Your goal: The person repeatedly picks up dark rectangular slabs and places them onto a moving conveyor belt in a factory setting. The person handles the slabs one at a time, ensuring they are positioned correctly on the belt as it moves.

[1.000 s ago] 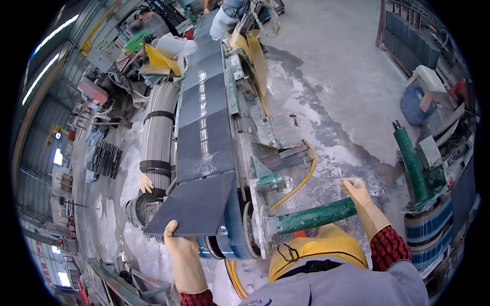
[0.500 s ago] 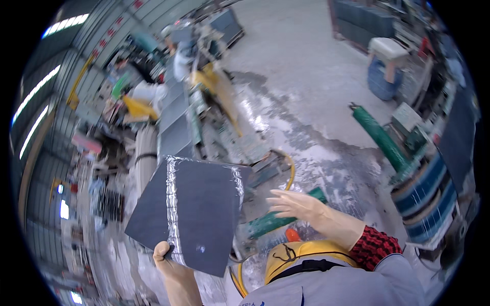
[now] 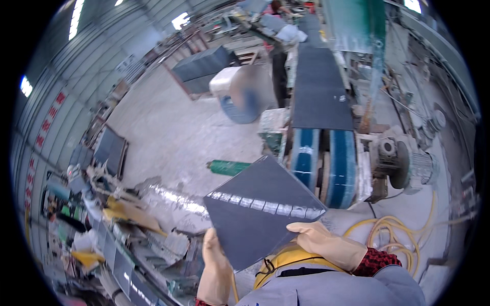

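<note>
A dark grey square stone tile (image 3: 260, 211) with a shiny reflective band is lifted in front of my chest, tilted like a diamond. My left hand (image 3: 214, 260), in a pale glove, grips its lower left edge. On its lower right edge rests my right hand (image 3: 326, 242), also gloved, fingers laid along the tile. Beyond the tile runs a conveyor with two blue belts (image 3: 324, 163) carrying more dark slabs (image 3: 319, 89).
An electric motor (image 3: 408, 166) sits right of the belts, with yellow hose (image 3: 393, 229) coiled on the wet concrete floor. A green cylinder (image 3: 229, 167) lies on the floor. A cluttered machine (image 3: 117, 224) stands at left. Another person (image 3: 245, 92) stands farther off.
I have turned away from the first machine to face the blue-belt conveyor. The tile came off the stack and up to my chest; my right hand moved onto its edge.
</note>
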